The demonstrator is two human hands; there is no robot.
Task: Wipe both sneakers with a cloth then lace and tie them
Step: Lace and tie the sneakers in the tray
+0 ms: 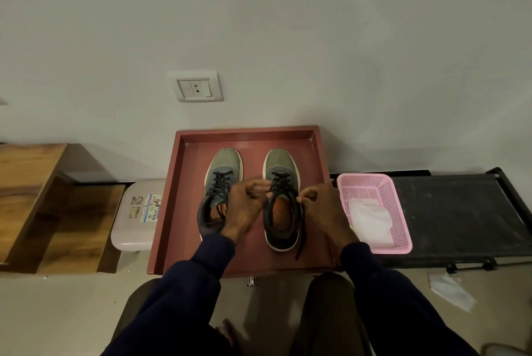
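We see both hands pinching the black lace [299, 229] of the right sneaker [280, 197] on the tray [172, 197]: left hand [246, 209], right hand [319, 206].

Two sneakers [280, 200] on one tray [172, 211], one pink basket [400, 211], one cloth [370, 220], two hands [244, 209].

1. There is one view only, from a wide-angle camera on the person's head, so no second view shares the scene.
2. It looks forward and steeply down over both sleeves at a red tray [172, 200], which sits centred.
3. The tray's near edge lies close; its far edge meets the wall [259, 24], which fills the upper half.
4. Lines bow towards the frame's edges.
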